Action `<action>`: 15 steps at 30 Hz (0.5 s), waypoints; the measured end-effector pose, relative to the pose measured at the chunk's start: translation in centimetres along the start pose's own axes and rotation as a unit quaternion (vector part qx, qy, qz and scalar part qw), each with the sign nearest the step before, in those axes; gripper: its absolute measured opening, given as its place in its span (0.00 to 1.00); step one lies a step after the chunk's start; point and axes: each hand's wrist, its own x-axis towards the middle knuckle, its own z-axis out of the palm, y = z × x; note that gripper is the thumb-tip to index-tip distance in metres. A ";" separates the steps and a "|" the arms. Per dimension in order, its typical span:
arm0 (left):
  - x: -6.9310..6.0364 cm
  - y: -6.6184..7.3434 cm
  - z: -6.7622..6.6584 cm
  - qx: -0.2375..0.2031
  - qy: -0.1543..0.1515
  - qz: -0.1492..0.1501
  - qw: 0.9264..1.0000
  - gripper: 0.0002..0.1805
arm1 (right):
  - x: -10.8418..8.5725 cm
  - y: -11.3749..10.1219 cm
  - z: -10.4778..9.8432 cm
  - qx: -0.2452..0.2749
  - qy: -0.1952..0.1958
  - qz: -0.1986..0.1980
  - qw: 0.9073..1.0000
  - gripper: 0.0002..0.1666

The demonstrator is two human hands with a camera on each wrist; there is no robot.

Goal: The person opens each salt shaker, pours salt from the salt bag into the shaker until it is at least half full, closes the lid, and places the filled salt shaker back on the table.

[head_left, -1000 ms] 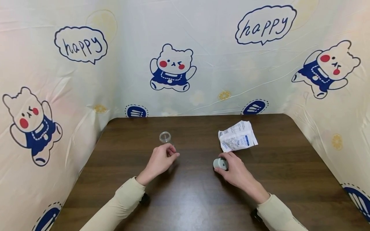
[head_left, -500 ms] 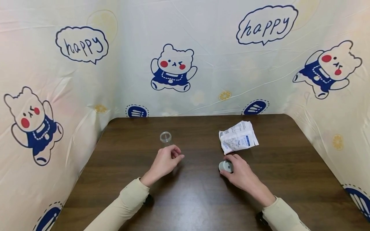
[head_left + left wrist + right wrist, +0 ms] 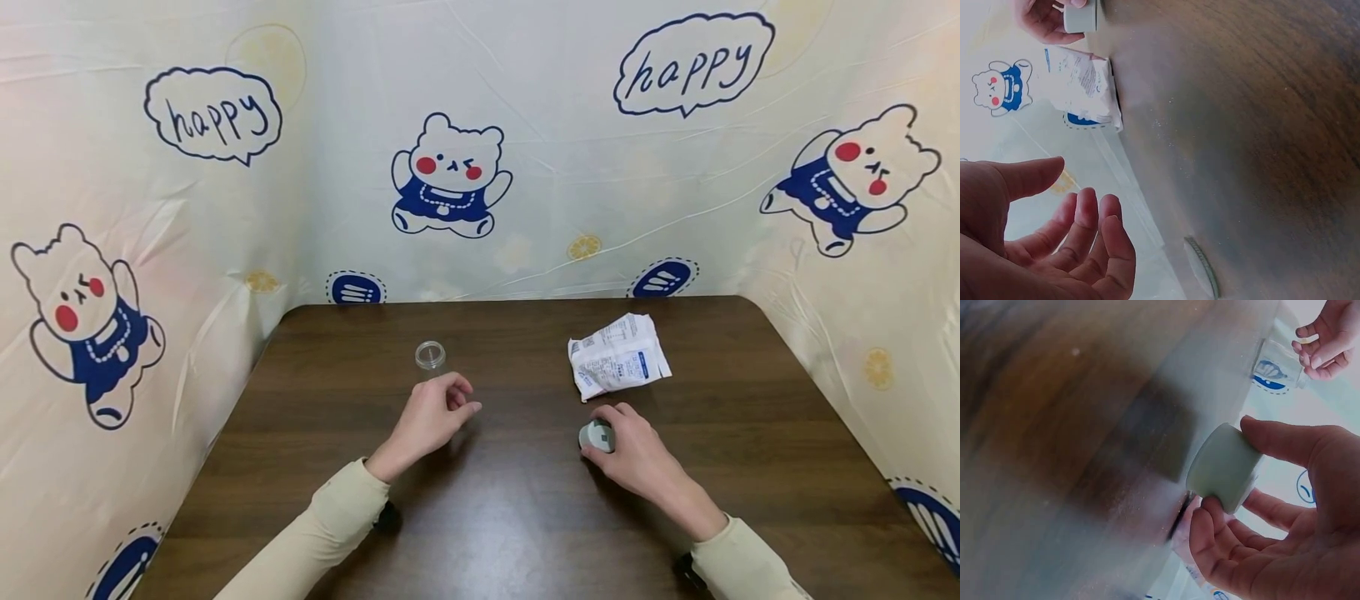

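Note:
A small pale green round lid (image 3: 597,436) is pinched between thumb and fingers of the right hand (image 3: 643,457), just above the table in the right wrist view, where the lid (image 3: 1225,467) looks tilted. The left hand (image 3: 429,419) holds nothing; its fingers are loosely bent, with a gap to the thumb in the left wrist view. Behind that hand stands a clear jar (image 3: 431,356) with an uncovered round mouth, its lower part hidden by the hand. A white printed packet (image 3: 618,357) lies beyond the right hand.
The brown wooden table (image 3: 510,500) has rounded far corners. A pale printed curtain (image 3: 540,167) hangs close behind its far edge and along both sides.
The right hand has moved to the right and slightly nearer with the lid in its grip. The left hand has shifted slightly right, away from the jar, and then stayed nearly still.

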 end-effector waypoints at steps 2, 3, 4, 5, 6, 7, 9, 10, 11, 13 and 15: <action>0.0 0.1 0.0 -0.001 0.000 0.001 1.000 0.09 | -0.1 0.1 0.0 -0.002 0.000 0.001 1.000 0.26; 0.0 0.1 0.0 -0.002 0.000 0.002 1.000 0.09 | -0.1 0.1 -0.1 -0.003 0.001 0.001 1.000 0.26; 0.1 0.2 0.0 -0.004 0.000 0.001 1.000 0.09 | -0.1 0.1 -0.1 -0.004 0.001 0.000 1.000 0.26; 0.0 0.2 0.0 -0.005 0.001 0.000 1.000 0.09 | -0.2 0.1 -0.1 -0.005 0.001 -0.001 1.000 0.26; 0.0 0.3 -0.1 -0.006 0.002 -0.001 1.000 0.10 | -0.2 0.1 -0.1 -0.006 0.002 -0.002 1.000 0.26; 0.1 0.3 -0.1 -0.007 0.004 -0.002 1.000 0.10 | -0.2 0.2 -0.1 -0.007 0.002 -0.003 1.000 0.26; 0.1 0.3 -0.2 -0.008 0.006 -0.003 1.000 0.10 | -0.2 0.2 -0.2 -0.009 0.002 -0.005 1.000 0.26; 0.1 0.4 -0.3 -0.009 0.007 -0.004 1.000 0.10 | -0.3 0.2 -0.2 -0.010 0.001 -0.006 1.000 0.26; 0.1 0.4 -0.3 -0.009 0.008 -0.004 1.000 0.10 | -0.3 0.2 -0.2 -0.011 0.000 -0.006 1.000 0.26; 0.2 0.3 -0.3 -0.009 0.009 -0.003 1.000 0.10 | -0.3 0.3 -0.2 -0.013 -0.004 -0.005 1.000 0.26; 0.2 0.3 -0.4 -0.010 0.008 -0.001 1.000 0.10 | -0.4 0.3 -0.2 -0.014 -0.008 -0.003 1.000 0.26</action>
